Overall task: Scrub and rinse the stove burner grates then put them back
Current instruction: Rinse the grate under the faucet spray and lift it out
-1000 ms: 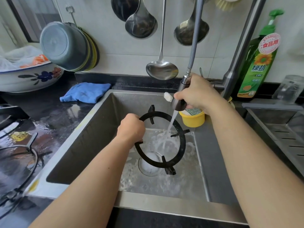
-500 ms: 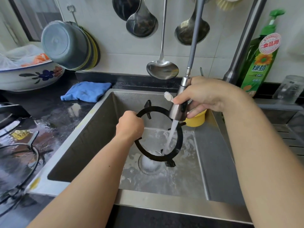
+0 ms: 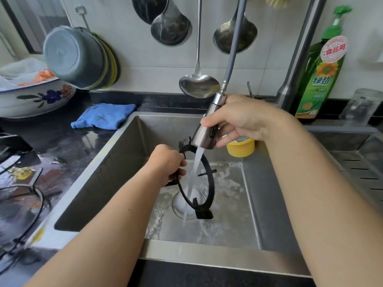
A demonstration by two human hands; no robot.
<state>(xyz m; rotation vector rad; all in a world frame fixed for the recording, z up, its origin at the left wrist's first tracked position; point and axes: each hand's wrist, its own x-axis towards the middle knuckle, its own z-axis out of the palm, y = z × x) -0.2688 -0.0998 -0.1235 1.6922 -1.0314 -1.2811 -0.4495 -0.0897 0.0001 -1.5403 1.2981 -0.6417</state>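
The dark wet stone countertop (image 3: 62,139) carries a folded blue cloth (image 3: 102,116) beyond the left hand (image 3: 165,164), a white flower-painted bowl (image 3: 35,100) far to its left, and a green dish soap bottle (image 3: 320,79) behind the right hand (image 3: 242,119).

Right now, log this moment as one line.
phase: rinsing | left hand: grips burner grate over sink | right hand: holds sprayer | water: running
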